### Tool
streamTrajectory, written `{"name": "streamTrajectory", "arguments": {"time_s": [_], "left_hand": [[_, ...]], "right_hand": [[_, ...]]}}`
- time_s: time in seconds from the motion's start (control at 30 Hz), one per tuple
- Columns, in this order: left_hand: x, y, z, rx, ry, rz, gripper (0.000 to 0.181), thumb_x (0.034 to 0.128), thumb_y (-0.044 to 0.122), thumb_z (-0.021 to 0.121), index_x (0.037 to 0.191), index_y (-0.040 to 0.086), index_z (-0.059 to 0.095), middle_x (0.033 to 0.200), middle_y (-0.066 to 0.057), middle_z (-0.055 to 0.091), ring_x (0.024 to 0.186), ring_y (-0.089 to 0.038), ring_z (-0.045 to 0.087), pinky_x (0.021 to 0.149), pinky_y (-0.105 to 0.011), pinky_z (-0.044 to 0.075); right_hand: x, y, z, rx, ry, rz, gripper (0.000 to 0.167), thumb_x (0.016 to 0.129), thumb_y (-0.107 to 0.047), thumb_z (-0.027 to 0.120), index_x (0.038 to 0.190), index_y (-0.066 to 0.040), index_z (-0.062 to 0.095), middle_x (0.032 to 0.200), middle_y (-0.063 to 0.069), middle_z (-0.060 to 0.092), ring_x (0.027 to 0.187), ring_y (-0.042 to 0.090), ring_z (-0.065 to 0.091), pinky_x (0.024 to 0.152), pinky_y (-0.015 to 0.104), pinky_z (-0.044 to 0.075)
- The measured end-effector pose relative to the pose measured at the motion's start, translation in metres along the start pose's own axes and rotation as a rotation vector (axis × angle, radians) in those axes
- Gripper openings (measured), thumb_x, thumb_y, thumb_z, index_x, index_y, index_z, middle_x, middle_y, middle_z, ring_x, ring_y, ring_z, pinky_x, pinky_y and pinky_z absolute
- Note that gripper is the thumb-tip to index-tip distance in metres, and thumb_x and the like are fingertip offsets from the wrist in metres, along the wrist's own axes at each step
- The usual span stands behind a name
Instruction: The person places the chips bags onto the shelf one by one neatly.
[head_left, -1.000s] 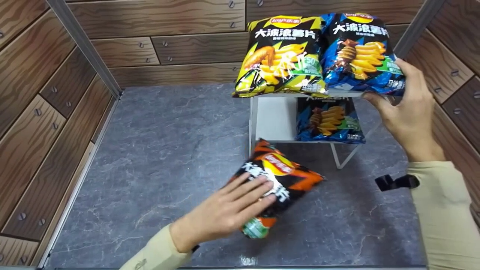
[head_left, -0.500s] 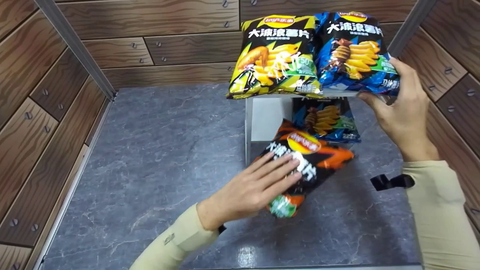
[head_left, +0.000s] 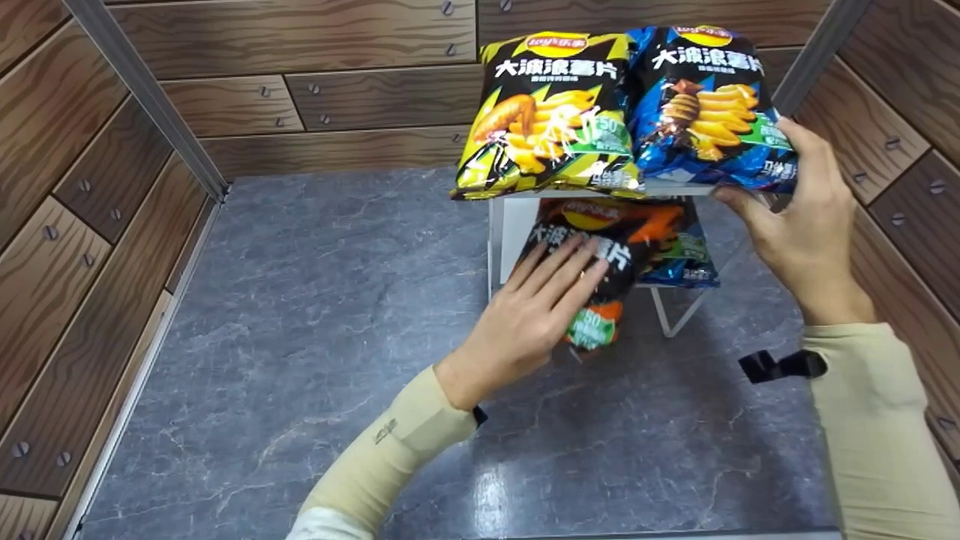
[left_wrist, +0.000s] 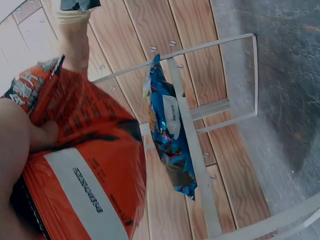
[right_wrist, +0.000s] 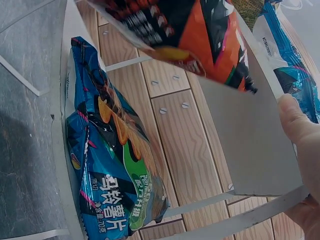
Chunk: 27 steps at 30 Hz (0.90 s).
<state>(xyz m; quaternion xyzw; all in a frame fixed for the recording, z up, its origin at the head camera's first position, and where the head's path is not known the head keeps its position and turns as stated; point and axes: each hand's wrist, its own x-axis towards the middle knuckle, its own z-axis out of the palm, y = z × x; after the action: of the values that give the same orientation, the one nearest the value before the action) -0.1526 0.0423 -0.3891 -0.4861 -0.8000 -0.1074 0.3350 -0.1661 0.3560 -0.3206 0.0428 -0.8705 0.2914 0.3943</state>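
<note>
My left hand (head_left: 525, 315) holds an orange-and-black chip bag (head_left: 592, 281), fingers spread over its front. In the left wrist view, a digit presses the orange back of that bag (left_wrist: 95, 160). Its top end reaches under the upper board of a white two-tier shelf (head_left: 517, 225), in front of a blue chip bag (head_left: 686, 262) on the lower tier. My right hand (head_left: 814, 217) grips the right end of the upper board, beside another blue chip bag (head_left: 709, 112). In the right wrist view, the right hand (right_wrist: 305, 135) lies at the board's edge.
A yellow-and-black chip bag (head_left: 555, 112) lies on the upper tier, left of the blue one. The shelf stands on a grey marbled tabletop (head_left: 322, 337). Wood-patterned panels (head_left: 360, 105) and metal posts (head_left: 142, 90) enclose the back and sides.
My left hand has carried the orange-and-black bag up and to the right, from above the tabletop to under the upper board. The right hand keeps its hold on the shelf.
</note>
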Motion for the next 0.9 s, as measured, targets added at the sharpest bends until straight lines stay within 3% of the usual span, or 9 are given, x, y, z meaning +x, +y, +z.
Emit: {"name": "streamTrajectory", "arguments": {"time_s": [0.13, 0.33, 0.47, 0.53, 0.7, 0.9], "left_hand": [[0.010, -0.003, 0.010, 0.070, -0.005, -0.071, 0.071, 0.0861, -0.004, 0.057, 0.153, 0.005, 0.035, 0.158, -0.015, 0.037, 0.149, -0.030, 0.031, 0.124, -0.046, 0.024], [0.027, -0.010, 0.022, 0.131, -0.066, -0.194, 0.073, 0.0844, -0.005, 0.056, 0.153, 0.006, 0.034, 0.159, -0.015, 0.036, 0.149, -0.030, 0.032, 0.123, -0.047, 0.027], [0.037, -0.017, 0.030, 0.141, -0.096, -0.267, 0.077, 0.0825, -0.003, 0.057, 0.154, 0.006, 0.032, 0.158, -0.014, 0.037, 0.147, -0.030, 0.035, 0.122, -0.049, 0.028], [0.040, -0.020, 0.035, 0.147, -0.096, -0.287, 0.074, 0.0842, -0.002, 0.057, 0.154, 0.004, 0.032, 0.156, -0.015, 0.040, 0.145, -0.031, 0.039, 0.121, -0.050, 0.030], [0.041, -0.028, 0.045, 0.135, -0.116, -0.339, 0.066, 0.0920, 0.002, 0.055, 0.154, 0.002, 0.031, 0.156, -0.016, 0.040, 0.145, -0.031, 0.039, 0.120, -0.051, 0.030], [0.046, -0.033, 0.053, 0.192, -0.134, -0.376, 0.065, 0.0959, 0.014, 0.059, 0.153, 0.001, 0.031, 0.154, -0.017, 0.041, 0.142, -0.033, 0.041, 0.120, -0.050, 0.030]], "right_hand": [[0.000, 0.000, -0.001, -0.011, -0.004, -0.001, 0.079, 0.078, -0.025, 0.084, 0.146, -0.026, 0.045, 0.143, 0.007, 0.053, 0.125, 0.022, 0.054, 0.106, 0.014, 0.036], [0.000, 0.002, 0.000, -0.004, -0.006, -0.003, 0.080, 0.077, -0.021, 0.084, 0.147, -0.020, 0.045, 0.143, 0.009, 0.053, 0.127, 0.025, 0.054, 0.111, 0.030, 0.041], [0.000, 0.001, 0.001, -0.004, 0.000, -0.007, 0.079, 0.077, -0.023, 0.085, 0.146, -0.022, 0.046, 0.143, 0.009, 0.053, 0.126, 0.024, 0.054, 0.110, 0.024, 0.040], [-0.001, -0.001, 0.000, -0.007, 0.004, -0.006, 0.078, 0.078, -0.022, 0.084, 0.146, -0.022, 0.046, 0.142, 0.009, 0.054, 0.125, 0.024, 0.054, 0.108, 0.020, 0.039], [-0.001, -0.018, -0.002, -0.003, 0.005, 0.002, 0.076, 0.078, -0.014, 0.083, 0.144, -0.009, 0.047, 0.142, 0.015, 0.053, 0.125, 0.029, 0.055, 0.107, 0.015, 0.036], [-0.002, -0.019, -0.002, 0.008, 0.015, 0.003, 0.077, 0.076, -0.013, 0.084, 0.144, -0.007, 0.047, 0.142, 0.015, 0.054, 0.125, 0.031, 0.055, 0.108, 0.027, 0.041]]}}
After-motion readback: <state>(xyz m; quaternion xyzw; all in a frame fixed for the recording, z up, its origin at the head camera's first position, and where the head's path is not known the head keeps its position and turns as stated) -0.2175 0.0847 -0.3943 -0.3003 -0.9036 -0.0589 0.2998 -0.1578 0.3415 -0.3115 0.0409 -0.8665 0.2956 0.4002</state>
